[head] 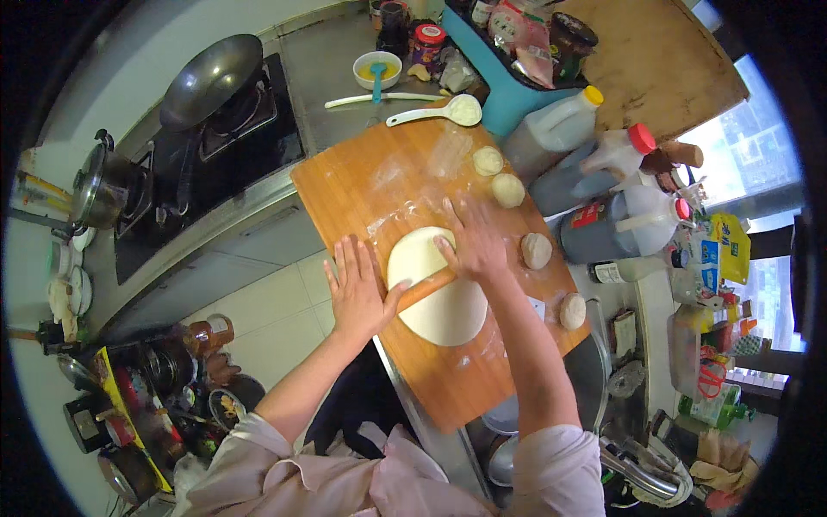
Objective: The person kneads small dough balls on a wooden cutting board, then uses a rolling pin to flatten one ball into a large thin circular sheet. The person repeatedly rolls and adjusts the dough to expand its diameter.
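A flat oval sheet of dough (446,316) lies on a floured wooden board (349,174). Across its middle rests a wooden rolling pin (426,289), set at a slant. My left hand (358,294) bears on the pin's near-left end, fingers stretched forward and thumb along the wood. At the other end my right hand (477,245) covers the pin, its fingers slightly blurred. Along the board's right side sit several dough balls, among them one at the far end (487,161) and one near my right forearm (573,311). Both pin ends are hidden under my palms.
A white spoon of flour (465,110) lies at the board's far edge. Beyond it stands a bowl with yellow liquid (378,70) and a blue utensil. Large plastic jugs (620,220) line the right. A wok (213,81) and a pot (100,184) occupy the stove at left.
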Tool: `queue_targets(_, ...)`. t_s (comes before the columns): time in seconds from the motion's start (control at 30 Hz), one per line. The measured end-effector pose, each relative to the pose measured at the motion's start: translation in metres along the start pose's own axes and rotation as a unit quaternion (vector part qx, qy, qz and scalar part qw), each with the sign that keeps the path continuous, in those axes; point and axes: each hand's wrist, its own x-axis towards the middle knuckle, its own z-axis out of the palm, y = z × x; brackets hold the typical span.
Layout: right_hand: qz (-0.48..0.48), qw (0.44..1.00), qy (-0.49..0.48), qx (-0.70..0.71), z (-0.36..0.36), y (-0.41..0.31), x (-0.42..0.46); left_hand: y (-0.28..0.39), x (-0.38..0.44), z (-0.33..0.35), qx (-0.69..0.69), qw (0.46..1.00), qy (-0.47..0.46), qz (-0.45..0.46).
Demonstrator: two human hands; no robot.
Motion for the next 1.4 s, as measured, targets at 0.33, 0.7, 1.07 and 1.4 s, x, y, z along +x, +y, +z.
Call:
queue_targets(0.33, -0.028, 0.999, -0.013, 0.019, 0.001, 0.006, -0.060, 0.033, -0.057, 0.000, -0.031, 0.992, -0.105, 0.063)
queue_targets(0.7, -0.063, 0.993, 0.054, 0.080, 0.014, 0.003, 0.091, -0.035, 0.087, -0.003, 0.018, 1.000, -0.019, -0.003)
queue_targets(1.07, -0.035, 0.999, -0.019, -0.008, 0.005, 0.005, 0.054, -0.018, 0.037, -0.007, -0.032, 0.995, -0.071, 0.059)
queue_targets(1.4, -0.075, 0.992, 0.056, 0.088, 0.016, 0.016, 0.147, -0.054, 0.141, -0.005, 0.048, 0.997, -0.050, 0.026)
